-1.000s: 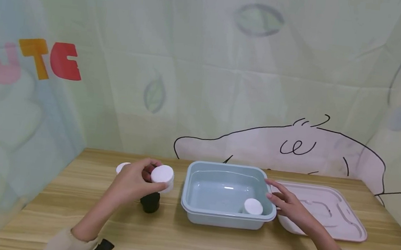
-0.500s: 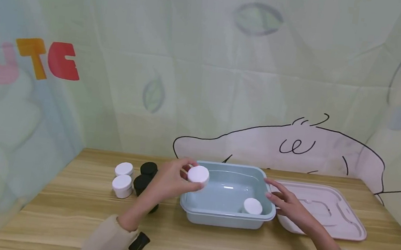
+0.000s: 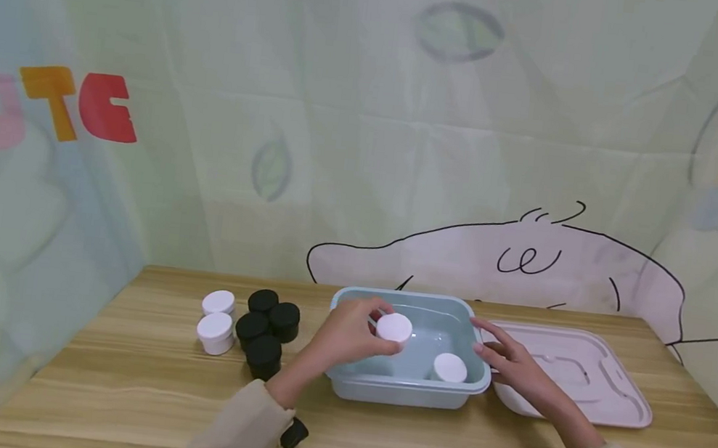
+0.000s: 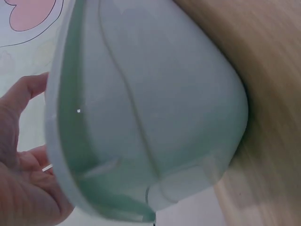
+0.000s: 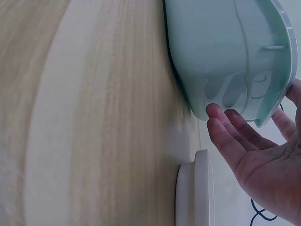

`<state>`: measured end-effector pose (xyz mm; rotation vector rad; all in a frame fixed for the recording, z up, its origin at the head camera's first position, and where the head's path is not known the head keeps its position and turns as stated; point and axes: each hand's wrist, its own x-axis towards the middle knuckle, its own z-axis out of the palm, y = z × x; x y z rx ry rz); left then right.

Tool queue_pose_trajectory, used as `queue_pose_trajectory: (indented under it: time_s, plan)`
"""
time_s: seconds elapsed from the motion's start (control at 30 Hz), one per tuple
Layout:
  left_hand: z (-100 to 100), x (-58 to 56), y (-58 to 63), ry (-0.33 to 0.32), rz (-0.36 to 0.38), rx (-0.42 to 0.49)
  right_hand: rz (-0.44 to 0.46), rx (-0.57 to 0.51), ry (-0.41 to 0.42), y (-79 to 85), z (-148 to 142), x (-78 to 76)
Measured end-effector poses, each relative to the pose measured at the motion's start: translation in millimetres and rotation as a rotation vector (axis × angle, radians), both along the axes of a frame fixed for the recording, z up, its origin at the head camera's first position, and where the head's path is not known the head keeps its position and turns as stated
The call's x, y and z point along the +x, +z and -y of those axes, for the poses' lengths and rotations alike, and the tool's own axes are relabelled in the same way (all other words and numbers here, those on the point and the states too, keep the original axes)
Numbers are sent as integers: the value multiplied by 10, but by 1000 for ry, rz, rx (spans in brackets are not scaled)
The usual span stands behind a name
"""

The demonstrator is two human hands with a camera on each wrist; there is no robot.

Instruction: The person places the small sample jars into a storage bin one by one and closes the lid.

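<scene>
In the head view my left hand (image 3: pixel 350 331) pinches a small white round jar (image 3: pixel 394 328) between thumb and fingers, over the left part of the light blue tub (image 3: pixel 407 393). Another white jar (image 3: pixel 449 368) stands inside the tub at its front right. The tub's wall (image 4: pixel 160 94) fills the left wrist view and hides the held jar, with the left hand (image 4: pixel 28 160) beyond the rim. My right hand (image 3: pixel 517 368) rests at the tub's right rim. Its fingers (image 5: pixel 230 136) extend loosely along the tub's outer wall in the right wrist view.
Two white jars (image 3: pixel 215 333) and several black jars (image 3: pixel 262 356) stand grouped left of the tub on the wooden table (image 3: pixel 138 390). To the right lies a pale pink lid (image 3: pixel 615 411), partly behind the right hand. A printed cloth (image 3: pixel 371 108) hangs behind the table.
My left hand has carried the white jar rightward, from beside the tub to over its inside. The black and white jars on the left have come into view. The right hand stays at the rim.
</scene>
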<state>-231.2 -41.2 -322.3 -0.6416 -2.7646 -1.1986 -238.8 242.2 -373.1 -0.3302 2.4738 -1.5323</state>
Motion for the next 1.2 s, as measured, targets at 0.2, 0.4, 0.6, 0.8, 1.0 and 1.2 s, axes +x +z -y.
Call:
queue_pose_trajectory:
  time_s: [0.2, 0.4, 0.6, 0.8, 1.0, 1.2]
  plan:
    - [-136, -58, -100, -13, -21, -76, 0, 1, 4, 9, 11, -7]
    - [-224, -106, -180, -55, -19, -134, -9, -4, 19, 16, 6, -4]
    - [-302, -126, -230, -84, -29, -206, -7, 2, 5, 14, 4, -8]
    - [-368, -120, -262, -86, -10, -275, 2, -2, 9, 6, 0, -4]
    - [-397, -118, -249, -103, -16, -328, 7, -14, 14, 13, 3, 1]
    - [-414, -116, -224, -115, 14, -332, 5, -3, 3, -10, 3, -7]
